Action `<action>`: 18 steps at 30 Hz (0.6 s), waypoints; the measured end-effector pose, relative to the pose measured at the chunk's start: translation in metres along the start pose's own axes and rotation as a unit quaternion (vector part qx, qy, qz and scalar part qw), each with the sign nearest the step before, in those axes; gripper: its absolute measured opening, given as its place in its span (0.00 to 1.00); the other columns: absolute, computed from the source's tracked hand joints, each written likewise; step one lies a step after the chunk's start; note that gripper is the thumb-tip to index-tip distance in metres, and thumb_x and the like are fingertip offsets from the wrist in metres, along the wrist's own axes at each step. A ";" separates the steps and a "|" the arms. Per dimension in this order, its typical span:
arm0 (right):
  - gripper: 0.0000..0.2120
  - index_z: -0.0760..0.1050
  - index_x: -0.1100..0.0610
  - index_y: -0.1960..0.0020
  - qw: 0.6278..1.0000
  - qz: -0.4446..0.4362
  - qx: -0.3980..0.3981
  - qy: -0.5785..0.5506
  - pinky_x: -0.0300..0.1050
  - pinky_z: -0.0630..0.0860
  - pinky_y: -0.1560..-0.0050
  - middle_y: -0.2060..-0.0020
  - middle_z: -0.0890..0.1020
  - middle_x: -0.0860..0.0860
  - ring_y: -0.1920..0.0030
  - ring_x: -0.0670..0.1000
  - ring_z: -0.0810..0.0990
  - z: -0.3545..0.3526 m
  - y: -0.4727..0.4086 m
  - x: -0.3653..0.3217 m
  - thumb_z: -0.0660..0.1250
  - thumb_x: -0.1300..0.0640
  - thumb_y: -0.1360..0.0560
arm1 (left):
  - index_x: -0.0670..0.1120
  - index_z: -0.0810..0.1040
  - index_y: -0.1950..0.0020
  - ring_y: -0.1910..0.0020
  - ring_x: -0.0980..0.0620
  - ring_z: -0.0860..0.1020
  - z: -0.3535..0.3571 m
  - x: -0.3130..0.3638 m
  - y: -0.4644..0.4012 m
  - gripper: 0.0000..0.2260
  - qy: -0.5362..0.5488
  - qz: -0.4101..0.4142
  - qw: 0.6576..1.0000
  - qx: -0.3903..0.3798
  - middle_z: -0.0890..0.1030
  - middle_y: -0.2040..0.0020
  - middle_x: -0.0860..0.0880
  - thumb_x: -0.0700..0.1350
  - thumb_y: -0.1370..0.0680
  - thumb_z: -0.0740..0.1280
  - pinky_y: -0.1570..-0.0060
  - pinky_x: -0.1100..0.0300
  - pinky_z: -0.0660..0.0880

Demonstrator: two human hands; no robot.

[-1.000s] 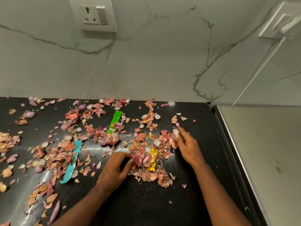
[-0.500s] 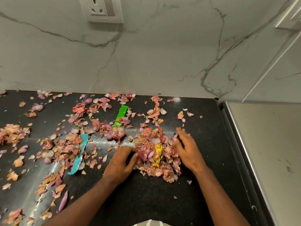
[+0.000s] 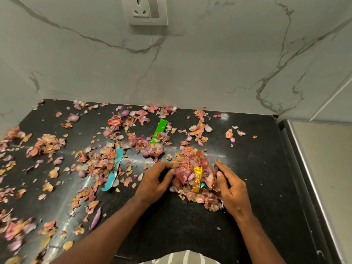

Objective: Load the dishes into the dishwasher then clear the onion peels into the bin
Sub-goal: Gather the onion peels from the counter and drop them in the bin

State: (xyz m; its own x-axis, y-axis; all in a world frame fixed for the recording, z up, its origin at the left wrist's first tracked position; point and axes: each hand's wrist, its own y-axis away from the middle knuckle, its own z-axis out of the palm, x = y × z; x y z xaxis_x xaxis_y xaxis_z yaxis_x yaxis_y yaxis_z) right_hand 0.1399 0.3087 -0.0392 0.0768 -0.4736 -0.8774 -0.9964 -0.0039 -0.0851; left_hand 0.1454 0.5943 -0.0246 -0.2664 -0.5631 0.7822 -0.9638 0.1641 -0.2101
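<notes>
Together left hand (image 3: 155, 184) and right hand (image 3: 231, 189), fingers relaxed, cup a peel pile (image 3: 192, 168); fingertips partly buried.

**Peels heaped between two hands**

On the counter (image 3: 190, 225), a pile of onion peels (image 3: 192, 168) sits between the left hand (image 3: 154, 185) and right hand (image 3: 231, 189), a wrapper (image 3: 197, 179) on it. Loose peels (image 3: 91, 161) spread leftward and back to the wall (image 3: 190, 73).

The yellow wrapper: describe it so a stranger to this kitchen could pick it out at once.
On the black countertop, find the onion peel pile between the left hand and right hand. The yellow wrapper lies in it, the only bright yellow piece there; the green wrapper and blue strip lie further left.
</notes>
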 end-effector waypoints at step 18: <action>0.18 0.77 0.50 0.27 1.000 -0.009 0.013 -0.009 0.40 0.71 0.27 0.31 0.79 0.43 0.29 0.37 0.74 0.003 0.004 0.004 0.64 0.51 0.16 | 0.53 0.70 0.24 0.39 0.54 0.74 0.010 -0.018 -0.060 0.19 -0.103 -0.079 0.991 -0.014 0.77 0.38 0.52 0.56 0.14 0.56 0.34 0.48 0.72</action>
State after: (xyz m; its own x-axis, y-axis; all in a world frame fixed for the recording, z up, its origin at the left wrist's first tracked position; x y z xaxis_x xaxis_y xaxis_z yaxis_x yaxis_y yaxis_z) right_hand 0.1368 0.3100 -0.0445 0.0956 -0.4575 -0.8841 -0.9935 0.0107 -0.1130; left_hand 0.2079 0.5865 -0.0324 -0.1114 -0.7372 0.6664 -0.9938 0.0811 -0.0764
